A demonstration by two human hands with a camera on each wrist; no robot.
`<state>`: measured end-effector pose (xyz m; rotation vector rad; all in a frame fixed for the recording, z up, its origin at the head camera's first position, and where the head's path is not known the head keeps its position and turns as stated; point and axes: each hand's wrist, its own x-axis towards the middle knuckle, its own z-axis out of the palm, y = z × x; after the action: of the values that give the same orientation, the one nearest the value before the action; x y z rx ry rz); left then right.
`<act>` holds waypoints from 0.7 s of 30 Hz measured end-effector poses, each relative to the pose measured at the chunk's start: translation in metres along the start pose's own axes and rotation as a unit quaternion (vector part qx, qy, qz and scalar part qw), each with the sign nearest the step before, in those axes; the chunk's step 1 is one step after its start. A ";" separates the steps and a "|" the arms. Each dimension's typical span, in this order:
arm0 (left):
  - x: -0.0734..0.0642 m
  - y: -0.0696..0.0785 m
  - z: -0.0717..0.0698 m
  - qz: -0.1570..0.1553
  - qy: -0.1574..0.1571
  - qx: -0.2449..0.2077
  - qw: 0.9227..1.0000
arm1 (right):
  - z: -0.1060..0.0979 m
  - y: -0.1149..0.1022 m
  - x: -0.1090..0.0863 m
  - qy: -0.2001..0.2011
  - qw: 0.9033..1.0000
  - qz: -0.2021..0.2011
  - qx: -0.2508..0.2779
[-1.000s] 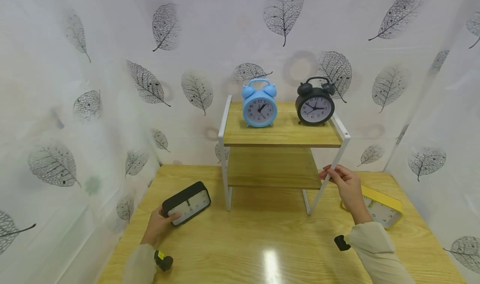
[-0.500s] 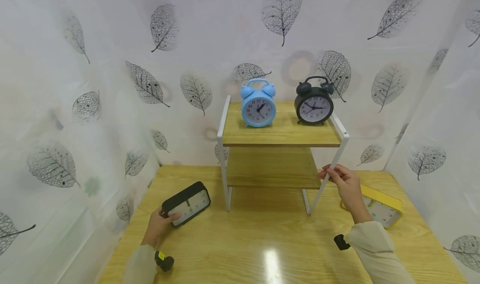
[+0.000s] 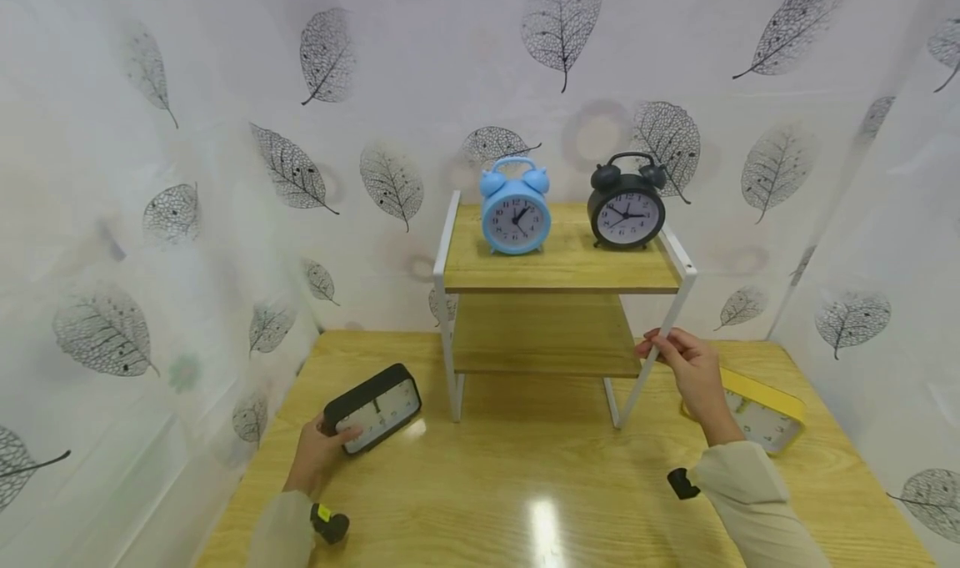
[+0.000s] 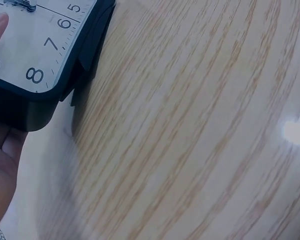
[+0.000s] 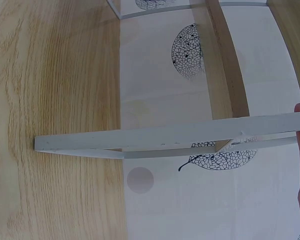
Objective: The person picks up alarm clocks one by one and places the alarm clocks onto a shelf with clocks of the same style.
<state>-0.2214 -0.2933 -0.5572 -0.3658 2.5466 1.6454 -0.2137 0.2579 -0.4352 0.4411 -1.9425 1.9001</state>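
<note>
My left hand (image 3: 318, 451) grips the left end of a black rectangular desk clock (image 3: 366, 391), thumb over its face and fingers behind it. The clock stands angled on the table; its numerals show up close in the left wrist view, where the black casing (image 4: 25, 107) fills the upper left. With thumb and fingers, my right hand (image 3: 693, 376) pinches the white front right leg (image 5: 165, 137) of a two-tier wooden shelf (image 3: 562, 278). On the top tier sit a blue twin-bell alarm clock (image 3: 516, 222) and a black twin-bell alarm clock (image 3: 627, 215).
Behind my right wrist, a yellow rectangular clock (image 3: 765, 394) leans on the wooden table (image 3: 480, 485), partly hidden by the hand. Leaf-patterned sheeting (image 3: 225, 67) hangs close behind the shelf and along both sides.
Both hands keep their holds in the same places. A small bright reflection has appeared on the table beside the black desk clock's lower right corner.
</note>
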 end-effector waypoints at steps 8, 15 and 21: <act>-0.007 -0.001 -0.005 0.040 -0.007 -0.007 0.999 | 0.000 0.003 -0.001 0.004 1.000 -0.005 0.002; -0.021 0.017 -0.016 0.070 -0.017 -0.017 0.997 | 0.000 0.002 -0.001 0.002 1.000 0.002 -0.006; -0.035 0.043 -0.023 0.102 -0.025 -0.035 0.994 | 0.002 -0.001 -0.001 0.021 1.000 0.022 -0.006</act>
<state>-0.1970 -0.2918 -0.5022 -0.0700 2.5683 1.7908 -0.2126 0.2559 -0.4348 0.3553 -1.9510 1.9095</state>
